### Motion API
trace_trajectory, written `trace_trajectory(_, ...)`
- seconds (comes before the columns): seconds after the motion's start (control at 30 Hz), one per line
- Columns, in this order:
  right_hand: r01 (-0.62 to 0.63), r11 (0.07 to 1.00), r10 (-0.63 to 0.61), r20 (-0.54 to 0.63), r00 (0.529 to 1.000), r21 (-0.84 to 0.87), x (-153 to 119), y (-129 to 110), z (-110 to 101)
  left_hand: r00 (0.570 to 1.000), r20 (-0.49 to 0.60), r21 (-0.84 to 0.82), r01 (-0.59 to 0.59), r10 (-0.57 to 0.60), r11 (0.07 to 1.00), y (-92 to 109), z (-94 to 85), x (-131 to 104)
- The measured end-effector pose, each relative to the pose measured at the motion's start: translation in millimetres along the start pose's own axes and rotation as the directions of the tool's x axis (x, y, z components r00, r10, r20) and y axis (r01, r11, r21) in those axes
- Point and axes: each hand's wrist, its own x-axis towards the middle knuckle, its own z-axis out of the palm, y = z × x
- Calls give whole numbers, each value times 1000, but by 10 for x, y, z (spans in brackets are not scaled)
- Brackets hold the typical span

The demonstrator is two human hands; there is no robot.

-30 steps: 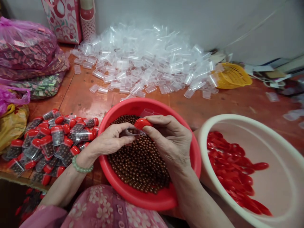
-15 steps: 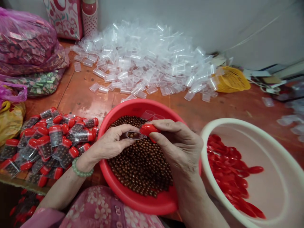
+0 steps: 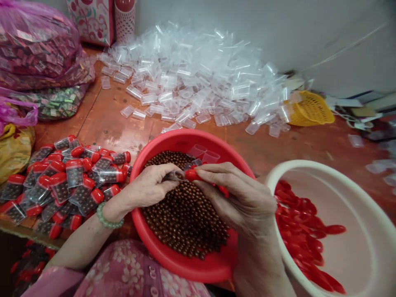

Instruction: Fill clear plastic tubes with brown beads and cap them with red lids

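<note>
Just above the brown beads (image 3: 185, 218) in the red basin (image 3: 173, 142), the left hand (image 3: 145, 187) pinches a clear container (image 3: 176, 176) between thumb and fingers, while the right hand (image 3: 243, 194) pinches a red cap (image 3: 192, 174) near its mouth; whether they touch is hard to tell. Both pieces look light, smooth and fairly stiff, perhaps slippery. The container's thin walls may flex, so a gentle hold on its broad sides should suit.

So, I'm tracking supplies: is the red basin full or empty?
The red basin is partly full: brown beads cover much of its floor, with bare red showing at the near right.
</note>
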Motion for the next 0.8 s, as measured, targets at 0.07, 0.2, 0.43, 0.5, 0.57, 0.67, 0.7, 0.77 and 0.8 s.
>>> trace_trajectory(0.07, -22, 999, 21, -31, 999, -23, -31, 23, -38, 1000, -18, -48, 5, -6, 999, 10, 4, 10)
trace_trajectory(0.2, -103, 993, 111, -143, 984, 59, -77, 86, -7, 998, -19, -180, 49, -53, 982, 56, -4, 22)
trace_trajectory(0.43, -273, 903, 366, -263, 893, 330, -19, 20, 291, 987, 125, -450, 147, -101, 881, 75, -22, 6)
trace_trajectory(0.5, -273, 895, 366, -233, 901, 352, 2, -17, 348, 988, 139, -478, 128, -69, 869, 62, -15, 4)
trace_trajectory(0.57, -274, 891, 367, -218, 904, 363, 9, -38, 375, 989, 140, -482, 112, -49, 869, 54, -7, 2)
trace_trajectory(0.67, -283, 888, 378, -225, 898, 363, -1, -41, 387, 990, 133, -459, 111, -55, 881, 54, -4, 0)
trace_trajectory(0.7, -282, 889, 377, -228, 898, 360, -7, -37, 390, 990, 132, -446, 109, -55, 889, 54, -4, -2)
trace_trajectory(0.77, -269, 898, 363, -241, 900, 347, -16, -26, 402, 991, 124, -398, 95, -49, 912, 49, -4, -6)
trace_trajectory(0.8, -266, 901, 360, -248, 900, 343, -19, -20, 411, 992, 115, -361, 86, -47, 929, 45, -3, -9)
